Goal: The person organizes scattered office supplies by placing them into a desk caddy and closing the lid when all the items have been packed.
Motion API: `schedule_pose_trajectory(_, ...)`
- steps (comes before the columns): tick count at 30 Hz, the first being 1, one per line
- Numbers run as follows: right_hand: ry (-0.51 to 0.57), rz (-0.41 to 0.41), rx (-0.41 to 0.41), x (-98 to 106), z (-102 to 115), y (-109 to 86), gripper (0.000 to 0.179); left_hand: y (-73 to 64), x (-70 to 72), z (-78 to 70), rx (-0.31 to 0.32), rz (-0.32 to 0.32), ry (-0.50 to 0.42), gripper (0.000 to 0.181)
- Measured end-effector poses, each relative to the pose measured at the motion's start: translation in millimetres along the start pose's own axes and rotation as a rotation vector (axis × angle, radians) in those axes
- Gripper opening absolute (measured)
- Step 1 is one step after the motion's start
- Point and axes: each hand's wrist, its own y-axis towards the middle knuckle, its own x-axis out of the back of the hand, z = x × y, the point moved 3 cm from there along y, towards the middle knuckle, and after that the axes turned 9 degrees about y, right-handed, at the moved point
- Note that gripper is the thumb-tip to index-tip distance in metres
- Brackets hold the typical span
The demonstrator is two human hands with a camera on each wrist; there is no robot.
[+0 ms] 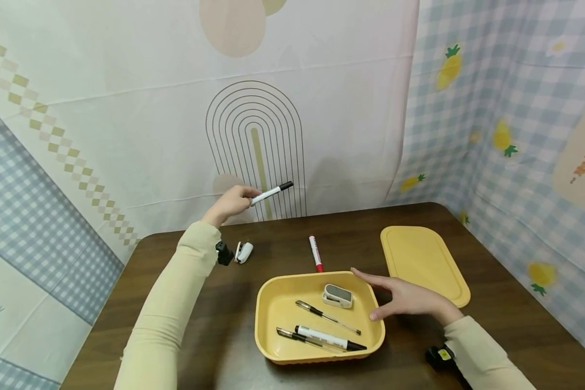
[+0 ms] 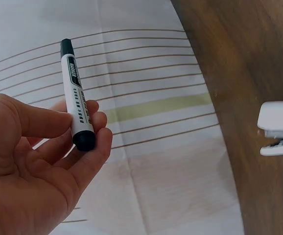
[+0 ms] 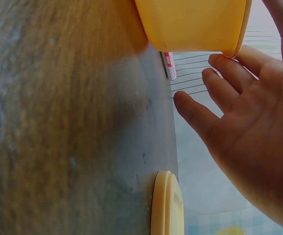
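Note:
My left hand (image 1: 230, 203) is raised behind the table's far edge and pinches a white marker (image 1: 269, 195) with black ends; in the left wrist view the marker (image 2: 75, 93) lies between thumb and fingers. My right hand (image 1: 409, 296) is at the right side of a yellow box (image 1: 260, 319), its fingers spread along the back right corner and the thumb at the right rim. Inside the box lie another white marker (image 1: 322, 336) with a black cap, two clear pens with black grips (image 1: 329, 317), and a small white item (image 1: 337, 296) with a grey top.
A white mini stapler (image 1: 244, 252) stands on the table left of the box. Behind the box lies a red-capped marker (image 1: 316, 253). To the right is a flat yellow lid (image 1: 421, 260). Printed cloth (image 1: 351, 108) hangs behind the table.

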Motion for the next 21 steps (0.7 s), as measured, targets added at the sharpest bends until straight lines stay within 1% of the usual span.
schedule_pose_trajectory(4, 0.007, 0.001, -0.001, 0, 0, 0.1, 0.089, -0.8, 9.5, -3.4, 0.005, -0.007, 0.010, 0.044)
schedule_pose_trajectory(9, 0.001, -0.001, -0.002, 0, 0, -0.1, 0.089, -2.0, 17.5, -8.8, 0.006, -0.014, 0.020, 0.045)
schedule_pose_trajectory(21, -0.004, -0.002, 0.000, 1, 0, -0.1, 0.090, -1.2, 24.9, -25.3, -0.019, -0.019, 0.008, 0.044)
